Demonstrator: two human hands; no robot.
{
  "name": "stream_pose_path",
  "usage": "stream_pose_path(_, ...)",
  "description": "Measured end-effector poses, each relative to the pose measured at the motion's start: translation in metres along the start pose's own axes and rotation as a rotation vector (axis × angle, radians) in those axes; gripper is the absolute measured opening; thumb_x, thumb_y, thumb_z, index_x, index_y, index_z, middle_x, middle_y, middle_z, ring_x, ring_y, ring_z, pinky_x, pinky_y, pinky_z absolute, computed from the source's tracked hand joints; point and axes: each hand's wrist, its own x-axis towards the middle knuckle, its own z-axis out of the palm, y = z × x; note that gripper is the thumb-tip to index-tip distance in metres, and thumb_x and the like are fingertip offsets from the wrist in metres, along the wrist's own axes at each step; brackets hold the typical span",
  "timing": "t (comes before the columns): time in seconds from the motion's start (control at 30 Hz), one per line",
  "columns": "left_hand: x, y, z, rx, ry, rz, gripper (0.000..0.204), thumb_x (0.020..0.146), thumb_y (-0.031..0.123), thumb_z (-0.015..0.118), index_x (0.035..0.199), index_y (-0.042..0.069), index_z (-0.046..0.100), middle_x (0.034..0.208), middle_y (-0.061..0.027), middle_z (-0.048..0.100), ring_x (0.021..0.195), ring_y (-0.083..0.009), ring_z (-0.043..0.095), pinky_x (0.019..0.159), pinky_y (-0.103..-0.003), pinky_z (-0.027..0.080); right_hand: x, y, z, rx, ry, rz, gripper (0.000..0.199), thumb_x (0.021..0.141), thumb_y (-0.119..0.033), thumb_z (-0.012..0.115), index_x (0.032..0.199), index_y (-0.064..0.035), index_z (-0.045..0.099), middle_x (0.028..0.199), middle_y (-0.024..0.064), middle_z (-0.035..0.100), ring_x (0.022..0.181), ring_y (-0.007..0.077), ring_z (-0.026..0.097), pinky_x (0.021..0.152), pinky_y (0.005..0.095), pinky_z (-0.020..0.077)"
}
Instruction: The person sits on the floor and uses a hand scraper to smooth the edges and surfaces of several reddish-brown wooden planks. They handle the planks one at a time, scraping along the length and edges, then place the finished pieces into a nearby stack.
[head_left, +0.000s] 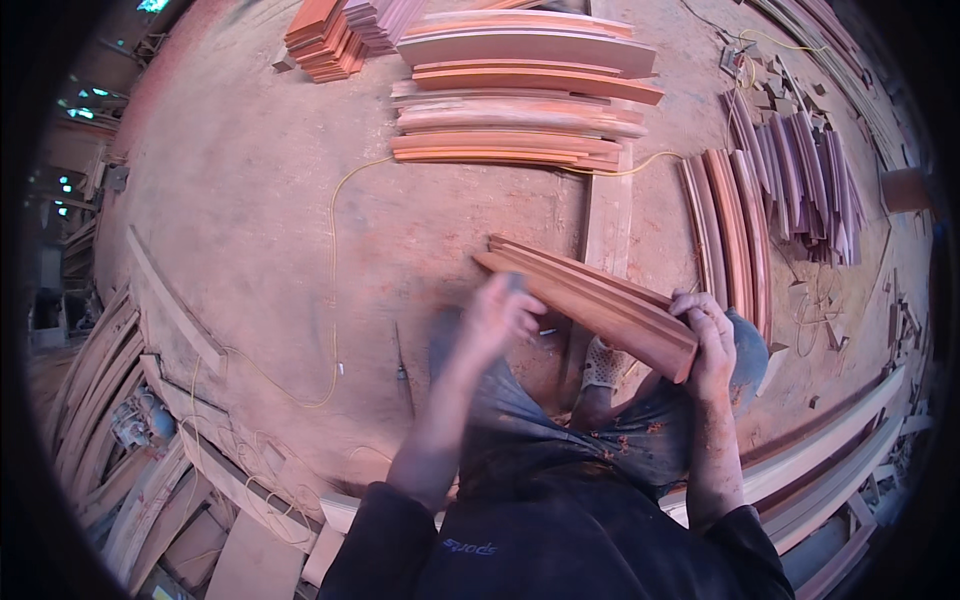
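A reddish-brown wooden moulding [600,305] with lengthwise grooves lies slantwise in front of me, over my legs. At its near right end, my right hand [708,340] is closed on it, with the fingers over the top edge. My left hand [497,318] is beside the moulding's far left end, slightly smeared by motion. Its fingers are curled, and a small dark grey piece shows at them; what it is I cannot make out. Whether the left hand touches the wood is unclear. Wood shavings cling to my trousers [620,450] and right forearm.
Stacked wooden strips [520,100] lie ahead on the dusty floor. More curved strips [730,230] and a purplish pile [810,190] are at the right. A yellow cord [333,260] winds across the floor. Long boards [100,390] and a power tool [140,420] are at the left.
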Motion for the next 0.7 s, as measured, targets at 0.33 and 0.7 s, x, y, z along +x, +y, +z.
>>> stream_pose_path(0.33,0.150,-0.123,-0.119,0.366,0.089,-0.318,0.052,0.103,0.013,0.048,0.153,0.003,0.045,0.102,-0.0130,0.076,0.070,-0.0147,0.069,0.058,-0.031,0.056,0.006,0.000,-0.007,-0.015,0.004,0.064,0.026,0.098,-0.016,0.050,0.097,0.0025,0.068,0.100,0.0091,0.067,0.117,0.0224,0.057,0.111,0.0375,0.0364)
stream_pose_path(0.7,0.012,0.018,0.012,0.420,0.043,-0.105,0.038,0.100,0.011,0.049,0.135,-0.003,0.057,0.091,-0.0207,0.075,0.076,-0.0251,0.074,0.069,-0.038,0.060,-0.003,-0.009,0.003,-0.074,-0.030,0.017,0.027,0.100,-0.016,0.049,0.100,0.0027,0.069,0.102,0.0110,0.068,0.117,0.0226,0.057,0.112,0.0367,0.0363)
